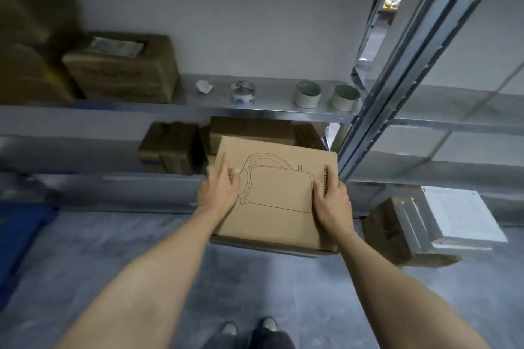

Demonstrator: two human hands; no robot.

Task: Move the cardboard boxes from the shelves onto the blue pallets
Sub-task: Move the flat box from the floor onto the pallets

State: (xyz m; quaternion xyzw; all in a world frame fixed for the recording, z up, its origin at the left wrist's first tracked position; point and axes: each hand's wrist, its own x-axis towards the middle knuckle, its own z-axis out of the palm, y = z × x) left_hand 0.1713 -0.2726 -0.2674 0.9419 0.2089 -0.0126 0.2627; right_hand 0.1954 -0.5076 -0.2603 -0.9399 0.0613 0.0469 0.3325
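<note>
Person stands at the metal rack (397,65), both arms stretched out to one box. The kettle box (279,201) is brown cardboard with a kettle line drawing on its top face. It sits out in front of the lower shelf, near end hanging over the grey floor (141,249). Can't tell if its far end rests on the shelf.

Left hand (219,193) lies flat on the top face near the left edge, fingers straight, not wrapped round anything. Right hand (331,202) holds the right edge, thumb on the top face and fingers bent over the side.

Behind the kettle box, on the lower shelf, are two more cardboard boxes: a dark box (170,147) to the left and a flat box (251,129) just at its far edge.

On the middle shelf (272,110), left to right:
- a large cardboard box (122,66) with a label on top
- a crumpled paper scrap (204,85)
- a tape roll (243,91) with blue on it
- two empty tape cores (308,93), standing side by side

The blue pallet (19,232) is far left, low and blurred, well apart from the kettle box. On the floor at right, a white box (459,212) lies beside an open cardboard box (388,229). The person's shoes (249,327) show at the near edge.
</note>
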